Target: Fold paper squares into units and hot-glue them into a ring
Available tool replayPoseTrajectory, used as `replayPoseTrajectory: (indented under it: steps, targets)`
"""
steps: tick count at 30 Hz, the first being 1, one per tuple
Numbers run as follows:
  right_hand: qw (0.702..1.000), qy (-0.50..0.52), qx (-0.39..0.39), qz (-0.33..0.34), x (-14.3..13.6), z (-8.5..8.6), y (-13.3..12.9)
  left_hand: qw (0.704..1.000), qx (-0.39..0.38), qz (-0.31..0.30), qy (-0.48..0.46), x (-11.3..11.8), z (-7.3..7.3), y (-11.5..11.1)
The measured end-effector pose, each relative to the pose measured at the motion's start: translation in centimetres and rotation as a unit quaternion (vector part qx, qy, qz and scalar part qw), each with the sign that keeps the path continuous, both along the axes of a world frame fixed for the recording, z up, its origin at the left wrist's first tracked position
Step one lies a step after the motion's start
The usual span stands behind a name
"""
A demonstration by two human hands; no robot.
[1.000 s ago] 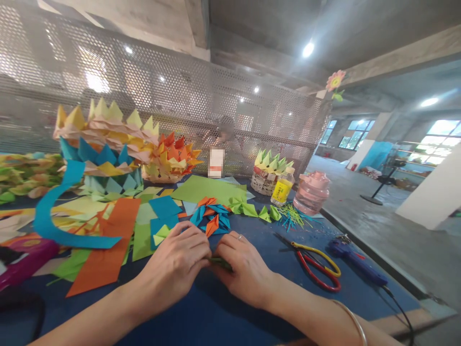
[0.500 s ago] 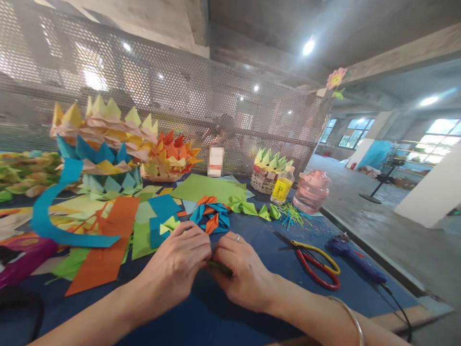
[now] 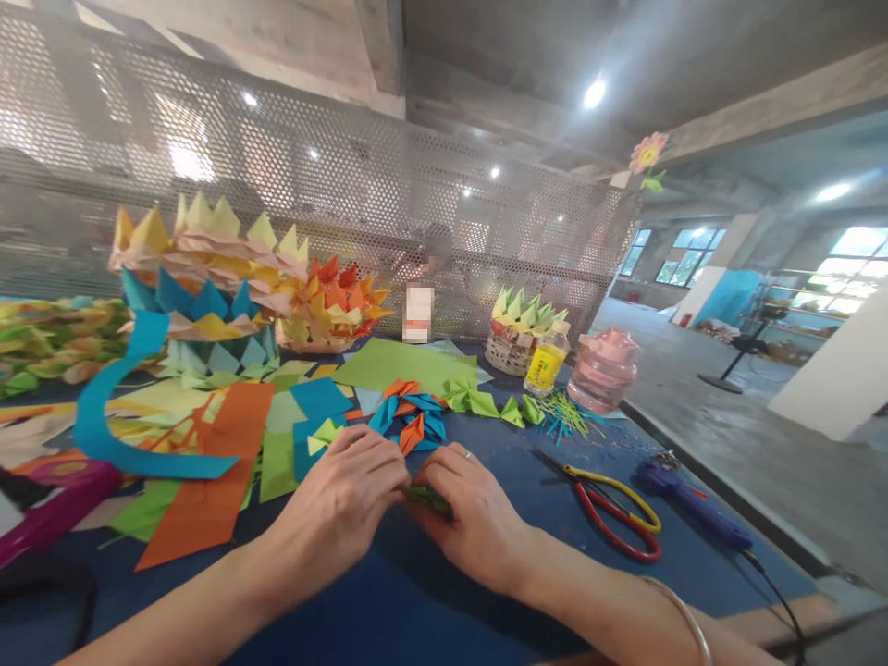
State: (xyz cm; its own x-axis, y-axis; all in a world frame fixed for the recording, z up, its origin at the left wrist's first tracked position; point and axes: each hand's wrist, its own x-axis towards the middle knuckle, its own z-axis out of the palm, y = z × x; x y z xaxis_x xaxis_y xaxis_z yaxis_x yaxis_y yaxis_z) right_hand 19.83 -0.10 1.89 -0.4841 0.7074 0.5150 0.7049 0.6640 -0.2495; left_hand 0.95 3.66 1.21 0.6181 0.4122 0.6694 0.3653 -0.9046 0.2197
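Note:
Fingers bent and pressed together, my left hand (image 3: 357, 490) meets my right hand (image 3: 468, 509) low in the middle of the view. Between them is a small dark green piece (image 3: 428, 500), mostly hidden by the fingers; both hands pinch it. Just beyond my fingertips lies a ring of folded blue and orange paper (image 3: 409, 416). A light green folded piece (image 3: 324, 435) rests by my left knuckles, on blue paper (image 3: 320, 398). A chain of green folded pieces (image 3: 478, 400) stretches right from the ring.
Scissors (image 3: 614, 509) and a blue glue gun (image 3: 694, 499) lie right on the blue table (image 3: 541, 592). A purple tool (image 3: 62, 509) and orange paper (image 3: 215, 472) are left. Behind stand folded-paper baskets (image 3: 208, 305), a yellow-labelled bottle (image 3: 547, 361) and a pink bottle (image 3: 602, 370).
The whole view has shifted slightly, with objects a little further right. My hands stay together, and slightly more of the green piece shows between them.

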Motion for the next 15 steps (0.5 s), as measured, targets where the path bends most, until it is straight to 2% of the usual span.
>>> replayPoseTrajectory:
  steps: [8,15]
  targets:
    - [1.000,-0.014,0.015,-0.022,0.12,-0.34,0.16,1.000,-0.007,-0.002,0.008,0.18,0.05,-0.10]
    - [1.000,-0.008,0.019,-0.015,0.00,-0.40,0.13,1.000,-0.011,-0.006,0.017,0.15,-0.19,-0.05]
